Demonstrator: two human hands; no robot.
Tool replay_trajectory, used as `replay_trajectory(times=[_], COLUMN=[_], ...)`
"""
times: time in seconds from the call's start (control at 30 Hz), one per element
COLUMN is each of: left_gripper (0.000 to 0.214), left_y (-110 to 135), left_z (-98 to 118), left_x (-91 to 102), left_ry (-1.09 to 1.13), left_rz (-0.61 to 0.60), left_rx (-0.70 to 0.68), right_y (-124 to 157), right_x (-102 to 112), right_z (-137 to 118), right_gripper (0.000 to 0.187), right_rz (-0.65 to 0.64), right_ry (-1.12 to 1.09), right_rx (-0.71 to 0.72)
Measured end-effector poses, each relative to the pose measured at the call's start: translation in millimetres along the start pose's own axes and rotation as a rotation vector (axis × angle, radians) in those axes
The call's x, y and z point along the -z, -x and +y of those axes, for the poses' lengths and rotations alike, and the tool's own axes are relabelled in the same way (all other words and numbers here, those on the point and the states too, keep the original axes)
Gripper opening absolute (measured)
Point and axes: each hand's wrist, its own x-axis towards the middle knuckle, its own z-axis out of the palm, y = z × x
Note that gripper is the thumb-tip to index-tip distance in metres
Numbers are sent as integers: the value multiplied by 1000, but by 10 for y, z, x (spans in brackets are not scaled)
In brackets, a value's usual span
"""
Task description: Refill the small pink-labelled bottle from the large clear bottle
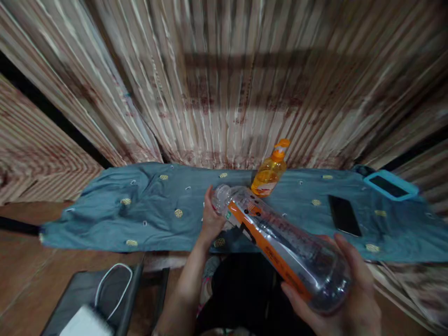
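A large clear plastic bottle (280, 240) with an orange label lies tilted in front of me, its neck pointing away and to the left. My right hand (345, 298) cups its base from below. My left hand (211, 219) grips the neck end, fingers around the cap area. Both are held just above the near edge of a blue-grey cloth (140, 210) spread over a surface. Behind the bottle's neck stands an orange pump bottle (270, 172), upright on the cloth.
A black phone (345, 215) lies on the cloth at the right, and a tablet in a light blue case (390, 185) sits further right. A striped curtain hangs behind. At lower left a dark bag (101, 294) holds a white cable and box.
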Motion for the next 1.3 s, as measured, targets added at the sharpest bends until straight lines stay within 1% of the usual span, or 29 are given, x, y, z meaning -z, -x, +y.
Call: replay_trajectory(times=[0.1, 0.17, 0.33, 0.5, 0.67, 0.77, 0.97, 1.07, 1.17, 1.3], left_gripper=[107, 107, 101, 107, 108, 107, 107, 108, 105, 104], left_y=[11, 14, 13, 14, 18, 16, 16, 21, 24, 24], left_z=[-41, -68, -117, -116, -96, -104, -115, -108, -113, -144], left_x=[-26, -40, -58, -57, -56, -58, -59, -57, -56, -62], left_ry=[12, 19, 16, 9, 36, 25, 17, 20, 13, 15], left_rz=[20, 29, 46, 39, 23, 29, 31, 27, 33, 40], left_rx=[-1, -5, -3, -8, -15, -22, -28, -26, -22, -31], right_y=[43, 44, -14, -40, -42, -50, -77, -76, -79, -102], right_x=[-2, 9, 75, 101, 89, 89, 113, 118, 117, 119], right_z=[12, 16, -3, -14, 29, 45, 29, 38, 48, 35], right_gripper=[109, 108, 107, 104, 105, 105, 100, 101, 103, 97], right_rz=[19, 24, -14, -13, -8, -15, -12, -21, -10, -13], right_ry=[-8, 8, 12, 10, -4, -2, 29, 28, 15, 52], right_rx=[-22, -13, -41, -52, -11, -20, 19, 8, 27, 38])
